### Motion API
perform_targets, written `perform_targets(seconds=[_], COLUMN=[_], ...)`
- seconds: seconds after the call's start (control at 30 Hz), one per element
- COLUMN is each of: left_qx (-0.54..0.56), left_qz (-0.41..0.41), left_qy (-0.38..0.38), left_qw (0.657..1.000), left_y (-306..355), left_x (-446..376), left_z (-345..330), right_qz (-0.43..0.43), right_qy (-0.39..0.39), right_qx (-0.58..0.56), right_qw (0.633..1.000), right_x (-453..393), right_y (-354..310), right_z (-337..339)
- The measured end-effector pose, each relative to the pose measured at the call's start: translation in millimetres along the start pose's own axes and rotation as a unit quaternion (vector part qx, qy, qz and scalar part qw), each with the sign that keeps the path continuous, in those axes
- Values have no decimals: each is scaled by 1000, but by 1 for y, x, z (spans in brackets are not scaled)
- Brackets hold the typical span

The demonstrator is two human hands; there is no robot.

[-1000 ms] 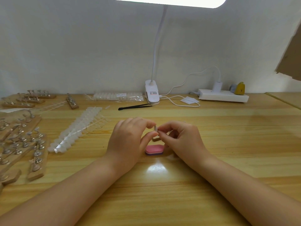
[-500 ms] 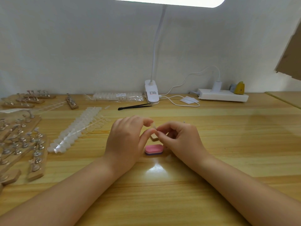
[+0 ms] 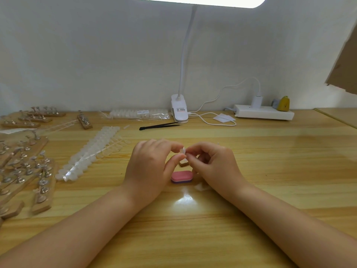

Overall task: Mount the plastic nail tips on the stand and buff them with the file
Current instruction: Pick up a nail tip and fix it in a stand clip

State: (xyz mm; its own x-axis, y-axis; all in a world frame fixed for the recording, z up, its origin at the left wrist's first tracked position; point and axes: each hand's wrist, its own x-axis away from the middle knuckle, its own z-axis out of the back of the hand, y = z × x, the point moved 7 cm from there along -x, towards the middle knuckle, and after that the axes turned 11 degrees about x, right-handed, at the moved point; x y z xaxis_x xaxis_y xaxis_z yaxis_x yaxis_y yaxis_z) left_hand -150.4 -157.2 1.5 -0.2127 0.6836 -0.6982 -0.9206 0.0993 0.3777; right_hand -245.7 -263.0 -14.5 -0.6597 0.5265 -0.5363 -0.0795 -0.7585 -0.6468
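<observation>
Wooden desk [image 3: 270, 171]; both hands' grip [image 3: 150, 167] [image 3: 214, 163] pinches nail tip [image 3: 182, 151].

Wooden table [image 3: 270, 171]: pink file [image 3: 181, 176], tweezers [image 3: 159, 125], nail-tip strips [image 3: 92, 153], stands [image 3: 25, 167].

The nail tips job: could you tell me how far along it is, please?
Early on. In hand: the left hand and right hand pinch one clear nail tip above a small wooden stand, which they mostly hide, so whether any tip is mounted cannot be told. Left: the pink file lies untouched on the table, so buffing has not started, and strips of tips wait.
</observation>
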Motion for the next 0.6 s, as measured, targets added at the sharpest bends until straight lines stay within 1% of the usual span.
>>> perform_targets(seconds=[0.33,0.47,0.6], left_qx=[3,11,30], left_qz=[11,10,8], left_qy=[-18,-23,-21], left_qw=[1000,1000,999], left_y=[1,0,1], left_x=[-1,-1,-1], left_z=[0,0,1], right_qz=[0,45,93], right_qy=[-12,-7,22], right_qx=[-8,33,73], right_qw=[1000,998,993], right_x=[1,1,2], right_y=[0,-4,-10], right_z=[-2,-2,3])
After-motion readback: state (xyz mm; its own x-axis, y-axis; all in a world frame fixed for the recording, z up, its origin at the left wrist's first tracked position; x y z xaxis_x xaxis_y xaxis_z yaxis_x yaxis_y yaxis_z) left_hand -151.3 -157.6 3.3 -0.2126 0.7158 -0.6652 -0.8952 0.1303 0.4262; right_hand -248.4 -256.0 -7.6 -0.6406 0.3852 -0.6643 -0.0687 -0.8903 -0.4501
